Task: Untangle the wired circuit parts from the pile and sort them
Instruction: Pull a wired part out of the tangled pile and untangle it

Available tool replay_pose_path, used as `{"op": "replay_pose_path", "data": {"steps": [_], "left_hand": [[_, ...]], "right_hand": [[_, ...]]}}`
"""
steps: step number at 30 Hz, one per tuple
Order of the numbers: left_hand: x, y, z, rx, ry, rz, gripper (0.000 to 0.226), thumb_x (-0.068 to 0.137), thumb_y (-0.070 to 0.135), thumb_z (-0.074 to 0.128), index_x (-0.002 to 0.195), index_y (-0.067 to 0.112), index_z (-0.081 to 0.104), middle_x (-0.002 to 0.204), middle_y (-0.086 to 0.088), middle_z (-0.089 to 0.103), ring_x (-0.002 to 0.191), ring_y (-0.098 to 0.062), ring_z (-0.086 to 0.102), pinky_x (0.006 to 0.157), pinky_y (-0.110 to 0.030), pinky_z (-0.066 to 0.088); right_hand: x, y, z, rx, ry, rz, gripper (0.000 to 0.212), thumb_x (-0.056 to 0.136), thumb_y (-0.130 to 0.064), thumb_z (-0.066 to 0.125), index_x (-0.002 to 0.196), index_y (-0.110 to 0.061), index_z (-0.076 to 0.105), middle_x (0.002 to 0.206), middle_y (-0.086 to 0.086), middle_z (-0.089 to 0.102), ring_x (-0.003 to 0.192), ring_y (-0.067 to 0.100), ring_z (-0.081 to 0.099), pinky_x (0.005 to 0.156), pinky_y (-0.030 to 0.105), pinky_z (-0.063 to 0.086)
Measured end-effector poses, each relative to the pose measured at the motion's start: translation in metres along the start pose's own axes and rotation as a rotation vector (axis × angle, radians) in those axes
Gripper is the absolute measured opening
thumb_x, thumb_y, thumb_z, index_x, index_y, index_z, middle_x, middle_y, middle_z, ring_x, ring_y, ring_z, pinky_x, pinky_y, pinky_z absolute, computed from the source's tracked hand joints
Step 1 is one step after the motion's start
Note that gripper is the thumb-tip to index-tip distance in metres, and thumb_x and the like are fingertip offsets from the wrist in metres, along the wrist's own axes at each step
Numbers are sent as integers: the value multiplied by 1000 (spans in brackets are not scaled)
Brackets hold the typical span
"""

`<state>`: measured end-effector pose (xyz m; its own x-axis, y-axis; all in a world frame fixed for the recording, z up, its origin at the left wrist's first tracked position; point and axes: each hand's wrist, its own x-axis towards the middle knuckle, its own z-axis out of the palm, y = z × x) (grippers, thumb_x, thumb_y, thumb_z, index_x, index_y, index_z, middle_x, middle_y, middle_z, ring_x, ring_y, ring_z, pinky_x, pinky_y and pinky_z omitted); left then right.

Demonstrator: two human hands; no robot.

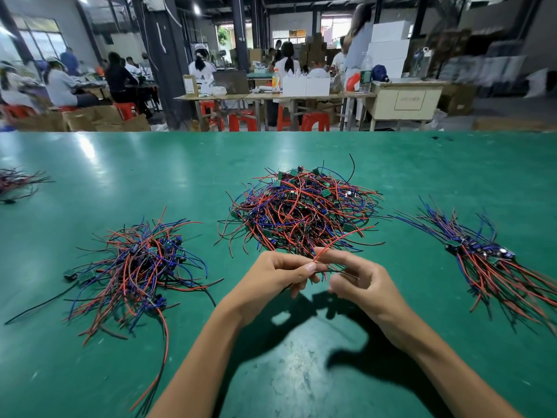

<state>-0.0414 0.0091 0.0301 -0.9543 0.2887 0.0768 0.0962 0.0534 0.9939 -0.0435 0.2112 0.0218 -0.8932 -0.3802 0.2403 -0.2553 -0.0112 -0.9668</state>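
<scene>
Your left hand and right hand meet above the green table, just in front of the central pile. The fingers of your left hand are curled, thumb and forefinger pinching a wired part whose red lead rises up and to the right, over the near edge of the pile. The fingers of your right hand are bent around the same part from the other side, the forefinger lying against the red lead at its lower end. The part's board is hidden between your hands; only thin dark and red leads show there.

The central pile is a loose tangle of red, blue and black wires with small green boards. A second tangled heap lies to your left, well apart. To your right, a combed bundle lies with its boards grouped together and its wires running roughly parallel. A further cluster of wires sits at the far left edge.
</scene>
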Motion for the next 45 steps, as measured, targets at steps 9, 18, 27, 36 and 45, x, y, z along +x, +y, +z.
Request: {"op": "replay_pose_path", "data": {"steps": [9,18,27,36,45], "left_hand": [[-5,6,1,27,-78,-52,22,95,15,66,106,0,77,78,-7,69,64,-15,51,58,-22,46],[-3,5,2,38,-34,-32,18,96,9,64,99,-4,77,67,0,67,57,-8,52,58,-18,46],[-6,8,2,36,-71,-67,16,96,12,66,92,5,79,71,-2,70,59,-11,55,56,-20,46],[-6,4,-9,92,-104,-85,15,94,26,70,100,18,82,87,-9,74,57,-12,54,56,-20,45],[-3,1,-12,224,-154,-34,18,88,22,74,105,21,80,83,0,77,67,-3,58,59,-19,47]], "right_hand": [[3,3,-7,-50,117,-36,27,91,-32,59,86,-13,78,115,-10,75,64,-2,60,61,18,50],[-2,4,-10,-466,194,-41,16,73,-45,88,74,-30,80,59,-8,69,52,1,50,51,23,40],[-1,0,-5,-206,232,-24,11,83,-32,82,76,-25,79,66,-4,72,57,6,64,59,22,54],[2,-3,-17,107,403,97,37,69,-47,81,82,-13,80,73,9,74,56,15,61,55,21,52],[4,-6,-11,536,282,330,22,69,-35,80,83,-17,83,79,-1,74,58,2,63,58,13,54]]}}
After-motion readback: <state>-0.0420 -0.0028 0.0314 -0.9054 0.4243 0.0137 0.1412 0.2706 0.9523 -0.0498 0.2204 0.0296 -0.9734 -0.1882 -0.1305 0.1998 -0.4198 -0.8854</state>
